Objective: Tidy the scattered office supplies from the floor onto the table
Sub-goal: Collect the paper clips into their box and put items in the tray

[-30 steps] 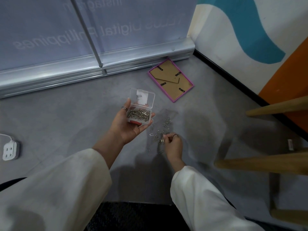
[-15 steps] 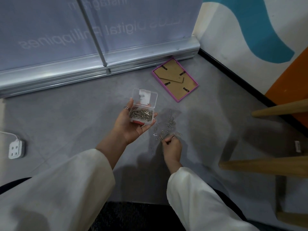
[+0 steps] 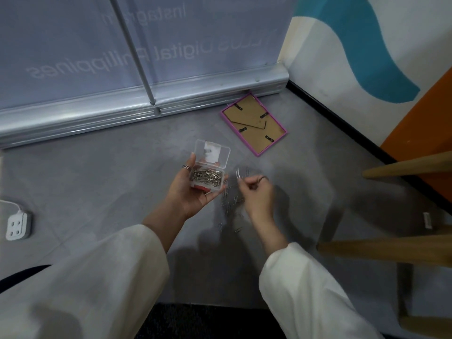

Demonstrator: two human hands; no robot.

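My left hand point(image 3: 189, 192) cradles a small clear plastic box point(image 3: 208, 178) with its lid flipped open; it is filled with metal paper clips. My right hand point(image 3: 256, 194) hovers just right of the box, fingers curled and pinching a few paper clips point(image 3: 241, 172). More loose paper clips point(image 3: 231, 200) lie scattered on the grey floor beneath and left of that hand, partly hidden by it. A pink picture frame point(image 3: 254, 124) lies face down on the floor farther back.
A roll-up banner base point(image 3: 146, 106) runs along the back. A white power strip point(image 3: 16, 226) sits on the floor at far left. Wooden furniture legs point(image 3: 391, 248) jut in from the right. A painted wall with a black skirting point(image 3: 342, 118) closes the right side.
My right hand has lifted off the floor pile with a few clips pinched and moved up toward the box. The left hand keeps holding the box.
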